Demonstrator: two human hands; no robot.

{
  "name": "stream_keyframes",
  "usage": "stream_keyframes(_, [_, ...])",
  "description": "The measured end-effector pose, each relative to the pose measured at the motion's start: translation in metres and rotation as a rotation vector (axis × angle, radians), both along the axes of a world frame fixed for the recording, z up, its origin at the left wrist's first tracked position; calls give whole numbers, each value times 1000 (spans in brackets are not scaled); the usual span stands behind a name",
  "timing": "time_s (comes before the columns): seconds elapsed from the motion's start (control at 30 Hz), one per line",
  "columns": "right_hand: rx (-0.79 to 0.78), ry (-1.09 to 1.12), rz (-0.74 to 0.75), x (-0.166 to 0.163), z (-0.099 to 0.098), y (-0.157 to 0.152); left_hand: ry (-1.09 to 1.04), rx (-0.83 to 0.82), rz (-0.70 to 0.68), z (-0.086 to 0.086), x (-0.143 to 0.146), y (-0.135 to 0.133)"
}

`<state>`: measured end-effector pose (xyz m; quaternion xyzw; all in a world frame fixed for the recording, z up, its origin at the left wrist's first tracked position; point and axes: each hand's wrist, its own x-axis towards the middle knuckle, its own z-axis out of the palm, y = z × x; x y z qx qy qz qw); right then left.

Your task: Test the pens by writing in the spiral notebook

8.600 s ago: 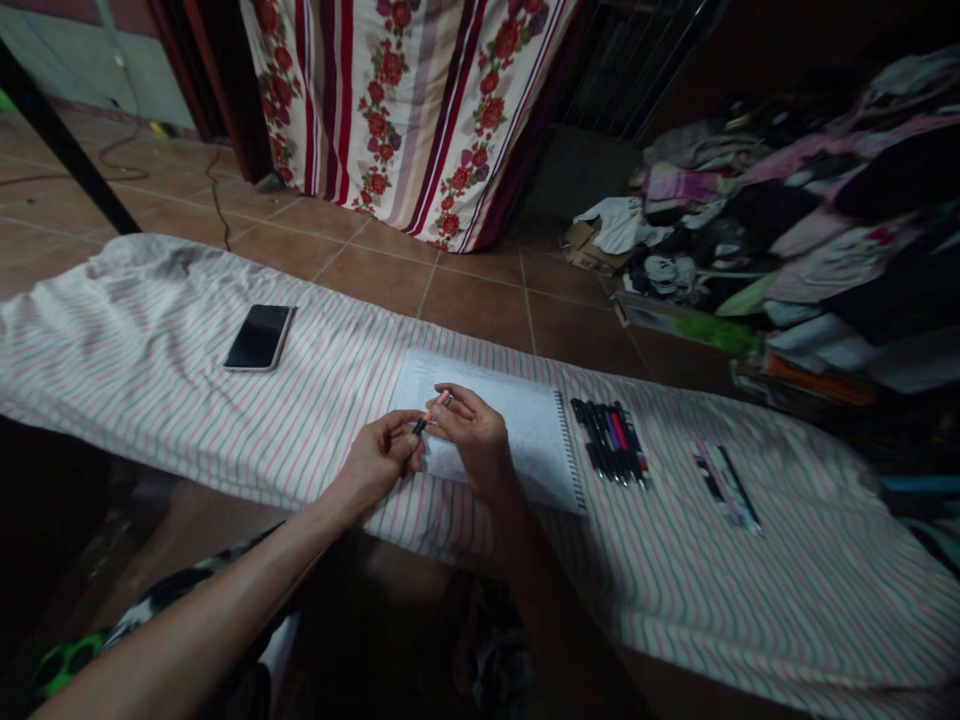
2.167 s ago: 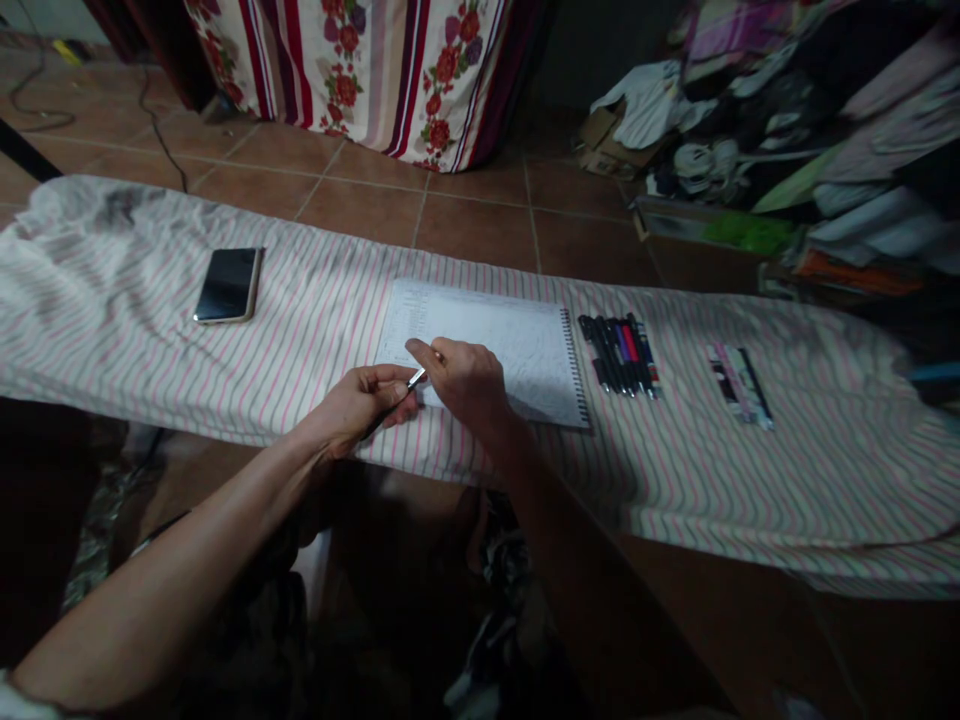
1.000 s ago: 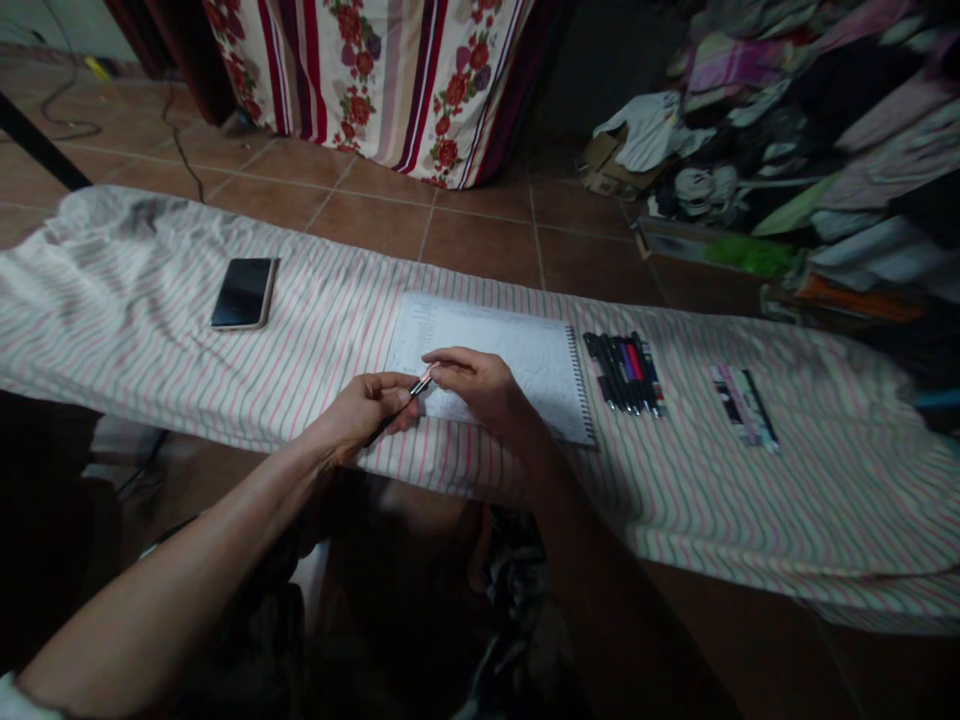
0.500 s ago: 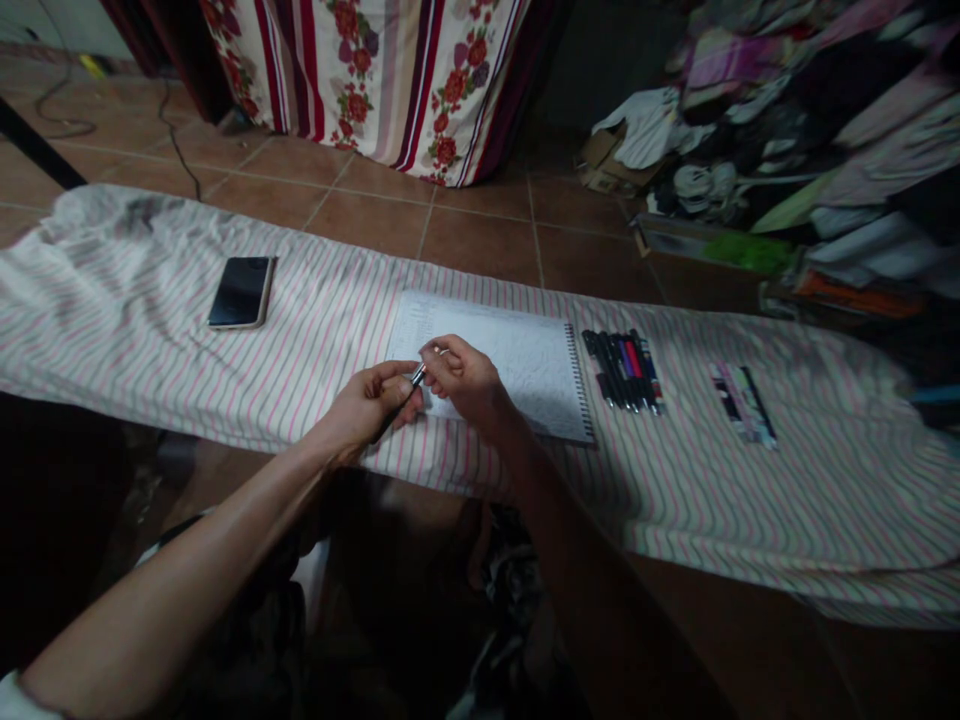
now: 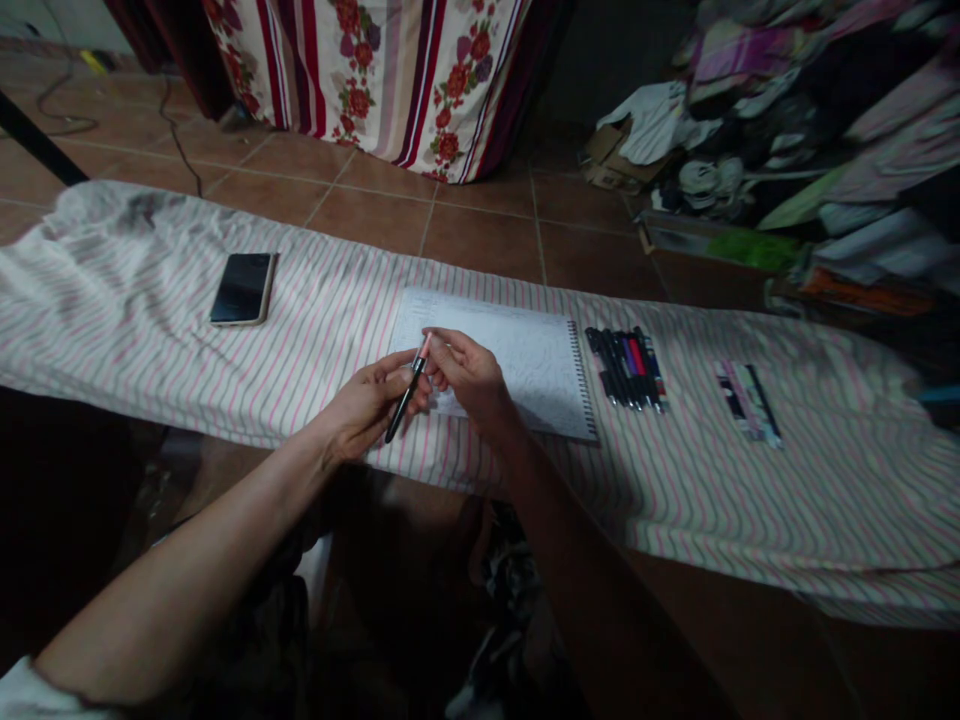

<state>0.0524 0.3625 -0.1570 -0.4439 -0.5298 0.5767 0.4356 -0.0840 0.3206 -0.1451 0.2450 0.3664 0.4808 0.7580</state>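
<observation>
My left hand (image 5: 364, 408) is closed around a slim black pen (image 5: 401, 412) with a silvery band and a pinkish upper end. The pen slants, its dark tapered end pointing down towards me. At the pinkish end, the fingers of my right hand (image 5: 474, 378) are pinched together on the pen. Both hands are over the left part of an open spiral notebook (image 5: 517, 335), whose page carries faint marks. Right of the notebook's spiral lies a row of pens (image 5: 626, 368), mostly black, with a purple and a red one among them.
A phone (image 5: 241, 288) lies on the striped cloth (image 5: 322, 300) at the left. Further right is a small group of slim pen-like items (image 5: 748, 403). Beyond the cloth are a tiled floor (image 5: 480, 228), a floral curtain (image 5: 390, 80) and heaped clothes (image 5: 750, 110).
The pen has turned in my hands, so more of its black body and its pinkish end now show. My right hand has shifted slightly up and to the right.
</observation>
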Motion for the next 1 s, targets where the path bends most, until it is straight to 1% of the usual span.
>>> stream_keyframes(0.13, [13, -6, -23, 5, -2, 3, -166, -135, 47, -1, -6, 6])
stream_keyframes(0.2, [-1, -11, -16, 6, -2, 3, -231, -175, 60, 0, -7, 7])
stream_keyframes(0.27, [-24, -23, -7, 5, -2, 2, -255, -193, 85, 1, -8, 7])
stream_keyframes(0.5, [-79, -165, 26, -3, 1, -3, -310, -270, 249, 5, -6, 12])
stream_keyframes(0.57, [-88, -196, 96, -2, 2, -5, -329, -271, 289, 5, -6, 14])
stream_keyframes(0.73, [-69, -243, 454, 1, 1, -11, -350, -269, 356, 2, -10, 20])
stream_keyframes(0.8, [-43, -234, 540, 1, -2, -14, -361, -269, 362, 1, -11, 21])
stream_keyframes(0.87, [4, -224, 543, -1, -7, -16, -354, -259, 378, -1, -10, 21])
stream_keyframes(1.0, [118, -240, 498, -3, -14, -17, -292, -262, 447, -1, -5, 21])
